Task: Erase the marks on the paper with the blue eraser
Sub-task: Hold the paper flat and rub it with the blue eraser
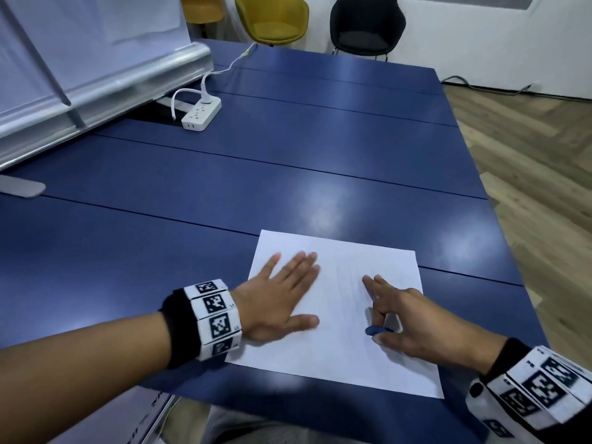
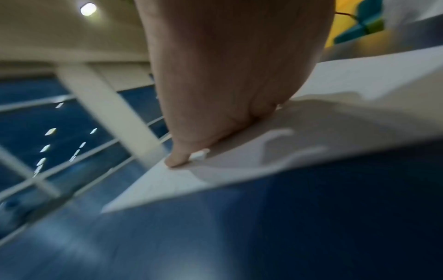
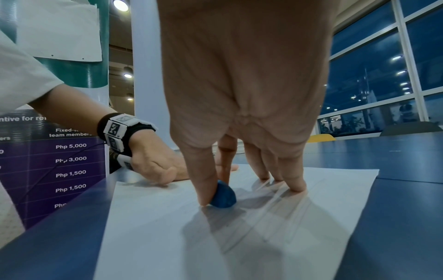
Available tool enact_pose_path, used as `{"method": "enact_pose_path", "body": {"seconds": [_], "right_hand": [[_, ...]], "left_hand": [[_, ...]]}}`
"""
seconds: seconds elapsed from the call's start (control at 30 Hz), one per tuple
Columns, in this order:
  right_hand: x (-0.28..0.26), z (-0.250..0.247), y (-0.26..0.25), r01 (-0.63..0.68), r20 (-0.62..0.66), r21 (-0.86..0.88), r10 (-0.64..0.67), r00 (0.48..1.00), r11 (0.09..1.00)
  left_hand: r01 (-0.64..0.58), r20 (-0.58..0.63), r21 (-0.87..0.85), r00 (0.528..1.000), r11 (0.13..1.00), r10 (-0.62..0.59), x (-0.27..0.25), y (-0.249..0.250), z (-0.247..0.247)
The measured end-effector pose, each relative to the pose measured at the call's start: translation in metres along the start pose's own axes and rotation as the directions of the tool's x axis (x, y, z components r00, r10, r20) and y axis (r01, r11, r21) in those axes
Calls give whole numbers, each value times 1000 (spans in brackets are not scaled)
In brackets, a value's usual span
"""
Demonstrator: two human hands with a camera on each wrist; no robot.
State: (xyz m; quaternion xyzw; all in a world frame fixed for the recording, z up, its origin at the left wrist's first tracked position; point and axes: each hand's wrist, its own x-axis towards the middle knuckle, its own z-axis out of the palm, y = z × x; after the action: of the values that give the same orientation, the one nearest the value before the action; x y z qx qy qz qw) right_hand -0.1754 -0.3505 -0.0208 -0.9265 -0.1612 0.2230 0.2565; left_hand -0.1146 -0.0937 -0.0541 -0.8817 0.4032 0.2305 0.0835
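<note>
With the left hand (image 1: 282,296) spread flat pinning the white paper sheet (image 1: 339,357), the right hand (image 1: 413,325) (thumb and forefinger pinching the small rounded blue eraser (image 3: 223,196)) should rub short, light strokes over the faint marks.

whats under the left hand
The left hand lies flat, fingers spread, on the left part of the paper, which rests on the blue table. Any marks beneath the palm are covered and cannot be seen.

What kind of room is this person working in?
Probably an office meeting or common room: a long blue table, yellow chair and black chair at its far end, and a white power strip.
</note>
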Motion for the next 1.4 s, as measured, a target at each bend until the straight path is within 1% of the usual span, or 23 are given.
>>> {"method": "enact_pose_path", "body": {"seconds": [0.07,0.1,0.13,0.17,0.2,0.23,0.3,0.33,0.37,0.4,0.47,0.5,0.57,0.63,0.7,0.73,0.9,1.03,1.17,1.2,1.3,1.37,1.4], "right_hand": [[0,0,-1,3,2,-11,-3,1000,1000],[1,-1,-2,5,5,-17,-5,1000,1000],[1,-1,-2,8,5,-21,-8,1000,1000],[2,-2,-3,10,5,-28,-9,1000,1000],[2,-2,-3,10,2,-39,-9,1000,999],[2,-2,-2,7,2,-49,-7,1000,999],[2,-1,-2,-3,6,-65,3,1000,998],[2,-1,-1,-2,7,-63,3,1000,998],[2,-1,-2,0,10,-57,0,1000,998],[1,-1,-3,3,13,-56,-2,1000,998],[0,-2,-7,-24,8,-61,24,1000,998],[1,-3,-8,-38,5,-83,39,999,996],[9,-6,-13,-63,-11,-164,62,998,984],[24,-13,-21,-87,-80,-242,69,994,966],[45,-23,-29,-57,-156,-241,20,988,969],[56,-27,-32,-36,-165,-235,-3,986,971],[99,-38,-34,-7,-114,-259,-23,993,966],[106,-39,-31,18,-82,-279,-42,996,960],[99,-31,-36,106,61,-269,-93,994,957],[101,-33,-36,93,56,-274,-81,995,957],[107,-39,-33,20,-46,-275,-34,998,961],[103,-33,-35,54,-59,-277,-73,996,959],[98,-28,-38,100,-14,-281,-108,994,955]], "left_hand": [[190,31,-123,982,974,-187,-6,-16,-3],[266,44,-171,964,949,-262,-5,-21,-5],[308,48,-206,951,929,-305,-3,-22,-7],[296,32,-210,955,932,-296,1,-20,-9],[227,1,-183,973,957,-231,5,-14,-11],[113,-24,-138,993,984,-117,8,-7,-12],[-106,-13,-45,994,993,105,10,5,-9],[-143,7,-20,990,989,143,10,5,-7],[-128,14,-21,992,992,128,9,0,-5],[-79,8,-49,997,996,79,7,-8,-6],[13,1,-141,1000,990,-13,5,-26,-12],[28,2,-175,1000,984,-28,5,-32,-15],[13,-20,-196,1000,981,-17,4,-36,-21],[9,-52,-191,998,982,-19,5,-34,-24],[26,-70,-188,997,982,-40,6,-33,-26],[32,-76,-184,996,982,-47,8,-34,-28],[60,-69,-119,995,991,-69,14,-30,-33],[76,-74,-103,994,992,-83,14,-28,-36],[84,-66,-102,994,991,-91,15,-27,-35],[86,-61,-101,994,991,-93,15,-27,-35],[78,-64,-88,994,993,-84,14,-28,-36],[72,-70,-91,994,993,-79,15,-28,-36],[74,-70,-96,994,993,-81,15,-28,-35]]}}
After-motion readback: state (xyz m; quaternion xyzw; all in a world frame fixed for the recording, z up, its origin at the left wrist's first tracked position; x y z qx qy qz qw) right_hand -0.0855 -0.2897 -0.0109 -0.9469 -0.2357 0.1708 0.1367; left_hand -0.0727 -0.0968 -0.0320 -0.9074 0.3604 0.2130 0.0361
